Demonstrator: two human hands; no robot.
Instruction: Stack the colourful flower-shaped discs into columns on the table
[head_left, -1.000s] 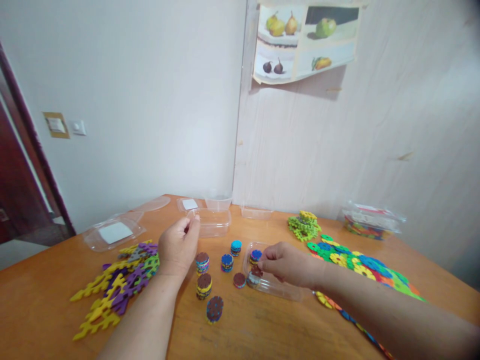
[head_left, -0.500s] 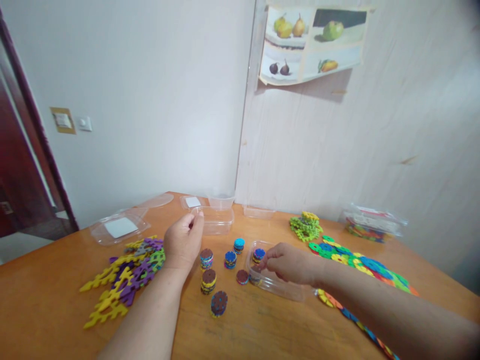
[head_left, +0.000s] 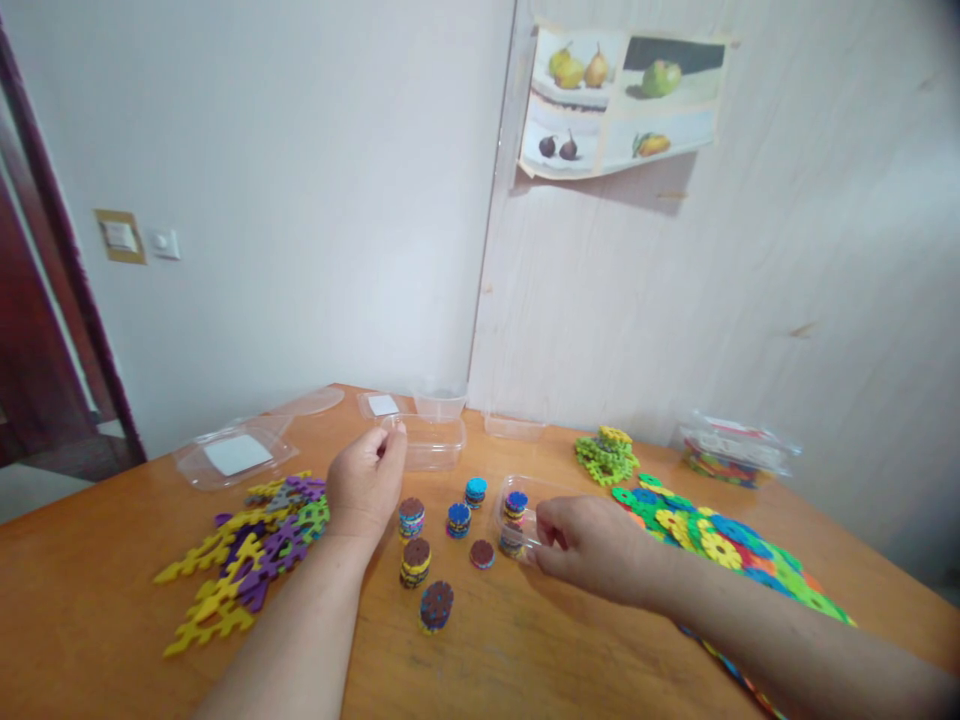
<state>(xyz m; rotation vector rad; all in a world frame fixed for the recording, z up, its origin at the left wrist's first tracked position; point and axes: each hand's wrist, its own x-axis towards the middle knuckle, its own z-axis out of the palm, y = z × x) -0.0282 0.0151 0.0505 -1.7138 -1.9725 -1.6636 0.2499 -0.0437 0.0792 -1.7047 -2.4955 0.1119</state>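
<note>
My left hand [head_left: 366, 482] is closed, thumb pressed to the fingers, in front of the left end of a clear plastic box [head_left: 442, 450]. Whatever it pinches is hidden. My right hand [head_left: 592, 545] is curled round the near rim of a clear plastic container [head_left: 501, 512], which is partly covered by the hand. Inside the container stand a blue-topped stack of notched discs [head_left: 515, 503] and a darker stack [head_left: 512, 541]. To its left lie a low brown stack [head_left: 482, 553], a light blue-topped stack [head_left: 475, 490], a blue-topped stack [head_left: 459, 518] and several brown-topped stacks [head_left: 415, 560].
Yellow and purple interlocking pieces [head_left: 247, 555] lie at left, below a clear lid [head_left: 199, 465]. Green pieces [head_left: 604, 462] sit at the back right. Colourful flower discs [head_left: 720, 545] spread under my right forearm, near a filled clear package [head_left: 739, 450]. The wall borders the table's back.
My right hand has moved right and slightly toward me, from over the darker stack in the container to its rim. My left hand stays put. The view has shifted slightly.
</note>
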